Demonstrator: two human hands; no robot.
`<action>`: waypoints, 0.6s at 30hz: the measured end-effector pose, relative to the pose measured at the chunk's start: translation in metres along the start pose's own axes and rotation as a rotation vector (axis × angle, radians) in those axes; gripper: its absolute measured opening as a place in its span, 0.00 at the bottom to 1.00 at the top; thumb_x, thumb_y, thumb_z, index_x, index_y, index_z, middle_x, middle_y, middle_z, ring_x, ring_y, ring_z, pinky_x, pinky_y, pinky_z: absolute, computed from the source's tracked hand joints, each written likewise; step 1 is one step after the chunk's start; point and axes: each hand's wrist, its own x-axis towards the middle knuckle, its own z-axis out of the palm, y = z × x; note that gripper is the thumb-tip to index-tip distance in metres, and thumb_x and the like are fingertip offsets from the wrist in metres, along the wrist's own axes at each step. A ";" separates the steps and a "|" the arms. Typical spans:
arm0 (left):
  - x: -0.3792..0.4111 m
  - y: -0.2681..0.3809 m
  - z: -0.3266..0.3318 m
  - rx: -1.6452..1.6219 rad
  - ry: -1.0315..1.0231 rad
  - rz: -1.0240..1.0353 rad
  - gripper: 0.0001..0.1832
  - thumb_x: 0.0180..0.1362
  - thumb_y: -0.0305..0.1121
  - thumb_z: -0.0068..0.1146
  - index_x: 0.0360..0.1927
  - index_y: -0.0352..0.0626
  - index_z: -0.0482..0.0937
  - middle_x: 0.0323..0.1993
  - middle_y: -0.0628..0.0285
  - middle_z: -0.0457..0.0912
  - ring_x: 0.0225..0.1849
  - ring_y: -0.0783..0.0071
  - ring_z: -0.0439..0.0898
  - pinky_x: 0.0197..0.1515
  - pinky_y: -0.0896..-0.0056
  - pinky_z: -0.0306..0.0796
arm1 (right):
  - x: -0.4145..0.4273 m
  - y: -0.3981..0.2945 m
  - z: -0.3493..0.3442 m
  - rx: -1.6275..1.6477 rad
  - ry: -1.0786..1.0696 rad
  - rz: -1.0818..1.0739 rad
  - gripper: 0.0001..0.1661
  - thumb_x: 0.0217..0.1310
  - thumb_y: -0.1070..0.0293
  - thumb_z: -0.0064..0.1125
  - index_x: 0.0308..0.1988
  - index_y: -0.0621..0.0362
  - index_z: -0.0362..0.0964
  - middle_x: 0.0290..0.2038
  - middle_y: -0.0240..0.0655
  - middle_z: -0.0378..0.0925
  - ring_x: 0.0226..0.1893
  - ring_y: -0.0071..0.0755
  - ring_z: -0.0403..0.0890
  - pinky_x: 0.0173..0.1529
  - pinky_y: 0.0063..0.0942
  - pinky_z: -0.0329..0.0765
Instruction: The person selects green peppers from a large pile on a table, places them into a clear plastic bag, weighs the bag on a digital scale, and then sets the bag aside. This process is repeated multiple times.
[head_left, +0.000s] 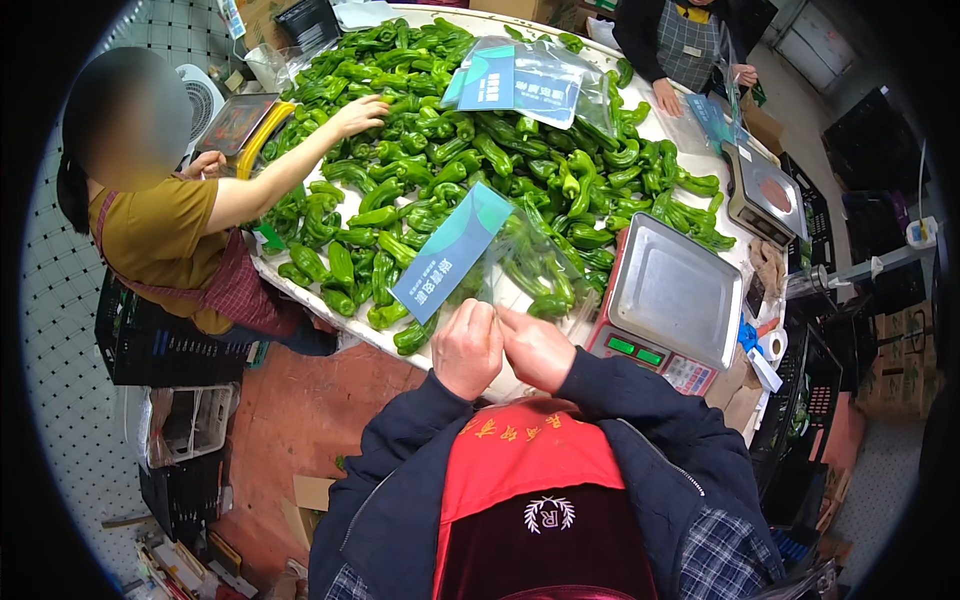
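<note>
My left hand (469, 350) and my right hand (537, 351) are close together near the table's front edge, thumbs and fingers pinched. Between them they grip the near edge of a clear plastic bag (459, 244) with a blue and teal printed panel. The exact hold is hidden by my fingers. Beyond the bag spreads a big heap of green peppers (427, 161); some show through its clear film. Right of my right hand stands a red scale (675, 289) with a bare metal pan and a lit green display.
More printed bags (525, 82) lie on the heap. A co-worker (165, 225) at left reaches over the peppers beside a yellow scale (262, 139). Another person (686, 45) stands across the table near a second scale (766, 187). A paper roll (772, 345) sits at right.
</note>
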 end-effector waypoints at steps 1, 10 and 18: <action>0.001 0.005 -0.003 -0.041 -0.016 0.039 0.06 0.57 0.24 0.57 0.35 0.40 0.72 0.32 0.52 0.75 0.33 0.48 0.79 0.34 0.52 0.74 | 0.007 -0.002 0.000 -0.067 0.097 0.042 0.23 0.56 0.72 0.58 0.52 0.63 0.72 0.62 0.52 0.69 0.55 0.60 0.77 0.58 0.44 0.78; -0.002 0.009 -0.020 -0.922 -0.005 -0.352 0.04 0.74 0.25 0.43 0.42 0.39 0.70 0.37 0.58 0.79 0.36 0.64 0.82 0.44 0.65 0.78 | 0.036 0.013 0.004 -0.282 -0.097 0.167 0.36 0.56 0.67 0.62 0.66 0.53 0.70 0.72 0.49 0.60 0.72 0.57 0.61 0.71 0.65 0.58; -0.023 -0.018 -0.052 -1.284 0.183 -0.770 0.04 0.76 0.30 0.46 0.41 0.46 0.70 0.20 0.72 0.66 0.18 0.86 0.60 0.20 0.79 0.51 | 0.037 0.020 0.034 0.981 -0.194 0.027 0.48 0.69 0.70 0.55 0.80 0.40 0.40 0.61 0.50 0.76 0.55 0.45 0.83 0.62 0.38 0.78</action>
